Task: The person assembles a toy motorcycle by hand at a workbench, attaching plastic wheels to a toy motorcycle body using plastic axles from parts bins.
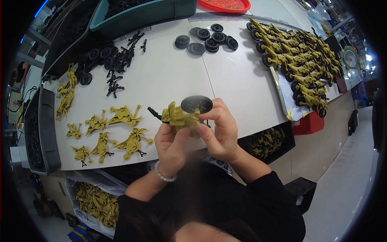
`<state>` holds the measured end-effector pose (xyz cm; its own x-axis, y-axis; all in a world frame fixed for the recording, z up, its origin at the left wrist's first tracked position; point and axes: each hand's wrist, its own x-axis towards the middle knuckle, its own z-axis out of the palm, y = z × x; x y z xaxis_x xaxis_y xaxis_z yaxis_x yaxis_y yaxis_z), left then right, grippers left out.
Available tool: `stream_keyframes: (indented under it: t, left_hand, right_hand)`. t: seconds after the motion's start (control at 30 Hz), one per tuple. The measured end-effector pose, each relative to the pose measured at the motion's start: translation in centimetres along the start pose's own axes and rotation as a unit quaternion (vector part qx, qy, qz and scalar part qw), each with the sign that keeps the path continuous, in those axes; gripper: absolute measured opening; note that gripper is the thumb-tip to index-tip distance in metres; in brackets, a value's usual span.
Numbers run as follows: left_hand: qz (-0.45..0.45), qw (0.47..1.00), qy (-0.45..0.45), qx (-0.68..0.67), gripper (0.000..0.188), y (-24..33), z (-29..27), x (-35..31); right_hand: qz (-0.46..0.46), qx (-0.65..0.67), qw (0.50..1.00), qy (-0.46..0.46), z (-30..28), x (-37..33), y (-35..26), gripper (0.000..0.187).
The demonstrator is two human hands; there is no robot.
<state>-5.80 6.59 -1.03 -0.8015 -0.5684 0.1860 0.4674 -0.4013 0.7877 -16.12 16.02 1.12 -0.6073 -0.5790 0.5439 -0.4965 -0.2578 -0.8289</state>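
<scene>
I have my left hand (pixel 171 143) and my right hand (pixel 221 131) clamped on 1 olive-yellow plastic toy motorbike body (pixel 177 116), raised in front of my chest above the near edge of the pale, flat tabletop (pixel 161 76). My 2 thumbs press it from my side, with their tips close together, and my fingers curl round behind.

Its long axis seems to run mostly across me, left to right. The slim black plastic stem (pixel 154 113) points out at the far left end, beyond my left fingers. The round black spoked wheel (pixel 196 104) sits at the right end, past my thumb tips, so my right hand is nearer to it. I cannot tell whether my right index finger touches its rim.

The loose black spoked wheels (pixel 219 37) lie well apart, straight ahead, and 6 similar yellow bodies (pixel 125 115) lie to my left in 2 rows of 3, nearer my left hand.
</scene>
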Motion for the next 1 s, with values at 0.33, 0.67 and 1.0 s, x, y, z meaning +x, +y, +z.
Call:
stream_keyframes:
  t: [0.33,0.67,1.0]
  left_hand:
    - [-0.018,0.999,0.037,0.034,0.025,0.2,-0.1,0.5]
    - [-0.025,0.989,0.018,0.145,0.024,0.6,-0.2,0.9]
    - [-0.043,0.859,-0.211,0.464,0.014,2.1,2.6,2.3]
  right_hand:
    - [0.035,-0.008,0.999,-0.026,-0.2,0.8,0.1,0.017]
    - [0.091,-0.02,0.995,-0.04,-2.2,0.8,0.1,0.017]
    - [0.116,-0.052,0.983,-0.129,-8.2,1.0,-2.4,0.06]
